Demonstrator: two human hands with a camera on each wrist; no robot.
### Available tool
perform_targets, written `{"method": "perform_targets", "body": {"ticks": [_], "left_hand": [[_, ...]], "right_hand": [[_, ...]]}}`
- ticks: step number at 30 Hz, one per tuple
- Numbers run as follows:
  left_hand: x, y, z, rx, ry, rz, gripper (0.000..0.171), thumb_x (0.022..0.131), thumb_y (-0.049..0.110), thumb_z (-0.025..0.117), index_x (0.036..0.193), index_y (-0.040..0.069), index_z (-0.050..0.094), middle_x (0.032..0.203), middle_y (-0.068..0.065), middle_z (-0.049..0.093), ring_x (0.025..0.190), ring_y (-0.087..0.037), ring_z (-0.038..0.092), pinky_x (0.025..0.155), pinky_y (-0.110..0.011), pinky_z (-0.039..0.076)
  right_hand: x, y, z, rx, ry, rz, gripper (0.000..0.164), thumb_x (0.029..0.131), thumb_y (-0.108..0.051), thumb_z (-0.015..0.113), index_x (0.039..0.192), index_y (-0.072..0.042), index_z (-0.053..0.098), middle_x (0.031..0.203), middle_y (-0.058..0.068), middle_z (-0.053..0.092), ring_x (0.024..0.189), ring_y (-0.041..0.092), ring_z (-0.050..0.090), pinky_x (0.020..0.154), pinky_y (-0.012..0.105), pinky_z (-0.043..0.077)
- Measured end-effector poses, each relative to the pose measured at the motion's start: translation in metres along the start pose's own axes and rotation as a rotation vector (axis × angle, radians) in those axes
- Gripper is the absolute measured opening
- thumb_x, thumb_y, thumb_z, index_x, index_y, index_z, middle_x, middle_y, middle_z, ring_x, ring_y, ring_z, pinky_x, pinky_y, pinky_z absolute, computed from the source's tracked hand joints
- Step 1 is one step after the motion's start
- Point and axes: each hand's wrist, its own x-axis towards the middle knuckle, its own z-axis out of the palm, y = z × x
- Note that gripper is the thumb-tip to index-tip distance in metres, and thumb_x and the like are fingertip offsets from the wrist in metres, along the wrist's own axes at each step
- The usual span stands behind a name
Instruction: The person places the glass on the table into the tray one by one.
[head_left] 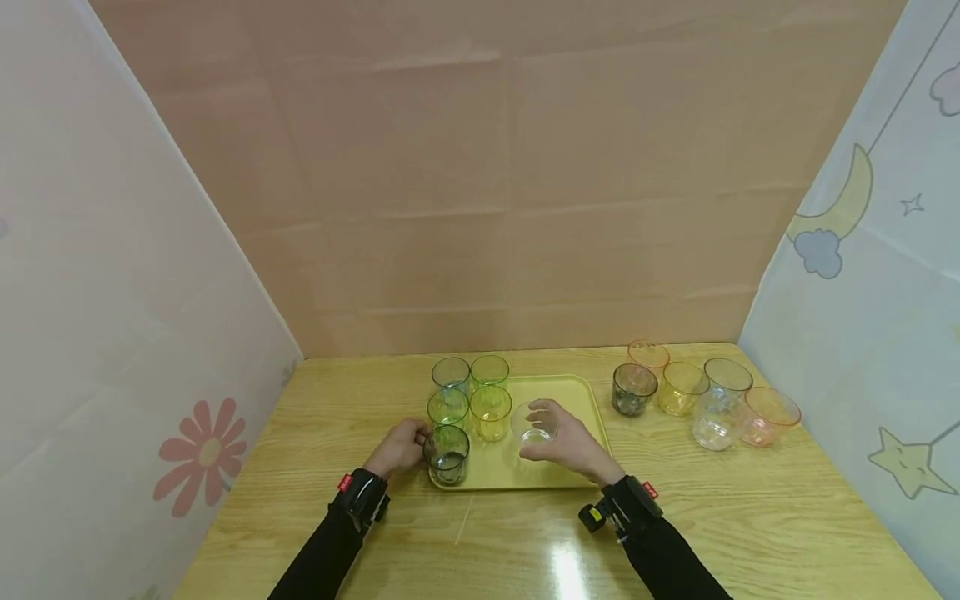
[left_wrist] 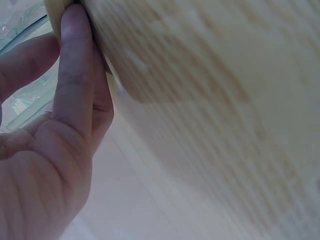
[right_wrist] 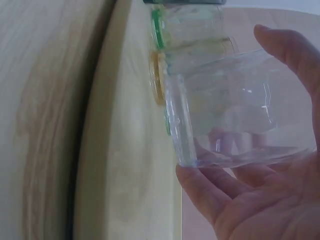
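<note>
My right hand (head_left: 566, 442) grips a clear drinking glass (right_wrist: 235, 115), fingers along one side and thumb on the other, above the yellow tray (head_left: 570, 392). In the right wrist view the glass's base appears slightly off the tray. At the tray's left edge, my left hand (left_wrist: 65, 120) pinches the rim between thumb and fingers, beside a dark grey glass (head_left: 447, 460). Behind that glass stand a green-rimmed glass (head_left: 447, 410), a yellow glass (head_left: 491, 417), a blue-tinted glass (head_left: 451, 373) and a lime-green glass (head_left: 490, 371).
Right of the tray several more glasses stand on the wooden table (head_left: 525, 542): a dark grey glass (head_left: 633, 392), a yellow glass (head_left: 682, 390), a clear glass (head_left: 714, 429) and red-rimmed ones. A brown panel (head_left: 480, 183) rises behind the table, with pale decorated walls on both sides.
</note>
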Motion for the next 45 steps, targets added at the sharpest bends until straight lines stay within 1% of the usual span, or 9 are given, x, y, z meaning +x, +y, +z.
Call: {"method": "perform_targets", "body": {"ticks": [4,10,13,18,22,26,33,40,45], "left_hand": [[0.000,0.001,-0.001,0.009,-0.004,0.003,0.036,0.076,-0.025,0.041,0.102,-0.010,0.060,0.081,-0.012,0.057,0.075,-0.019,0.057,0.060,-0.032,0.055],[-0.001,0.002,-0.002,0.023,-0.007,0.009,0.035,0.076,-0.024,0.042,0.102,-0.010,0.060,0.081,-0.012,0.058,0.075,-0.019,0.058,0.059,-0.032,0.055],[-0.001,0.002,-0.002,0.032,-0.006,0.014,0.034,0.075,-0.024,0.042,0.100,-0.009,0.061,0.080,-0.012,0.058,0.073,-0.018,0.057,0.059,-0.031,0.054],[-0.001,0.003,-0.002,0.030,-0.016,0.015,0.033,0.075,-0.024,0.042,0.097,-0.008,0.061,0.079,-0.012,0.058,0.072,-0.018,0.056,0.058,-0.030,0.054],[-0.001,0.002,-0.002,0.027,-0.021,0.006,0.034,0.076,-0.024,0.042,0.099,-0.008,0.060,0.080,-0.012,0.058,0.074,-0.019,0.058,0.059,-0.030,0.054],[0.000,0.002,-0.002,0.022,-0.011,0.000,0.035,0.076,-0.024,0.042,0.102,-0.009,0.060,0.081,-0.012,0.058,0.076,-0.019,0.058,0.060,-0.031,0.055],[0.000,0.001,-0.001,0.018,-0.002,0.009,0.034,0.075,-0.025,0.042,0.099,-0.009,0.059,0.081,-0.012,0.056,0.074,-0.019,0.056,0.060,-0.033,0.055],[0.000,0.001,-0.002,0.035,0.001,0.021,0.034,0.074,-0.025,0.042,0.098,-0.009,0.059,0.079,-0.012,0.057,0.072,-0.019,0.056,0.058,-0.032,0.053],[0.000,0.002,-0.001,0.039,0.002,0.007,0.034,0.074,-0.025,0.044,0.098,-0.008,0.060,0.079,-0.011,0.056,0.073,-0.019,0.056,0.059,-0.029,0.051]], "right_hand": [[-0.001,-0.004,0.010,-0.070,-0.021,-0.010,0.076,0.077,-0.030,0.083,0.138,-0.003,0.047,0.137,0.019,0.055,0.128,0.038,0.050,0.098,0.050,0.049],[0.000,-0.007,0.021,-0.158,-0.035,-0.025,0.080,0.073,-0.039,0.084,0.137,-0.005,0.051,0.130,0.019,0.061,0.120,0.034,0.057,0.094,0.050,0.050],[0.001,-0.007,0.025,-0.182,-0.037,-0.020,0.081,0.071,-0.039,0.085,0.136,-0.006,0.052,0.127,0.017,0.062,0.116,0.032,0.059,0.092,0.048,0.050],[0.004,-0.006,0.034,-0.201,-0.034,-0.017,0.078,0.072,-0.035,0.086,0.134,0.000,0.052,0.124,0.018,0.064,0.114,0.033,0.061,0.093,0.047,0.051],[0.005,-0.008,0.040,-0.215,-0.026,-0.006,0.078,0.072,-0.036,0.085,0.131,0.003,0.053,0.125,0.019,0.063,0.113,0.034,0.061,0.094,0.048,0.051],[0.005,-0.010,0.043,-0.248,-0.029,-0.004,0.080,0.072,-0.039,0.085,0.131,0.003,0.050,0.127,0.020,0.062,0.112,0.035,0.061,0.095,0.050,0.050],[0.005,-0.014,0.044,-0.285,-0.065,0.004,0.089,0.074,-0.039,0.084,0.138,0.006,0.044,0.132,0.022,0.060,0.119,0.037,0.059,0.099,0.051,0.049],[0.005,-0.016,0.047,-0.322,-0.065,-0.008,0.092,0.070,-0.038,0.087,0.137,0.009,0.045,0.128,0.025,0.061,0.112,0.039,0.061,0.094,0.052,0.051],[0.006,-0.018,0.051,-0.360,-0.064,-0.015,0.094,0.071,-0.039,0.086,0.138,0.011,0.043,0.127,0.025,0.061,0.112,0.039,0.061,0.095,0.052,0.051]]}}
